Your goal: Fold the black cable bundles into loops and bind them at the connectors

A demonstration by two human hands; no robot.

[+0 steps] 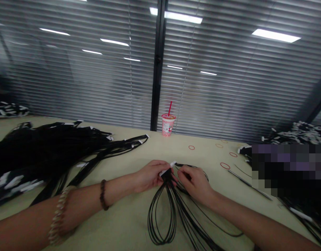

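My left hand (150,175) pinches the top of a bundle of thin black cords (173,209) that carry white tags (168,169) at their ends. The cords loop down over the pale table toward me. My right hand (195,181) is closed on the same bundle just right of the left hand, fingers curled around several strands. Both forearms reach in from the bottom edge; the left wears a bead bracelet and a coiled band.
A big heap of black tagged cords (45,153) covers the table's left side. Another pile (296,136) lies at the right, beside a blurred patch. Red rubber bands (224,165) are scattered past my hands. A pink cup with a straw (168,124) stands by the blinds.
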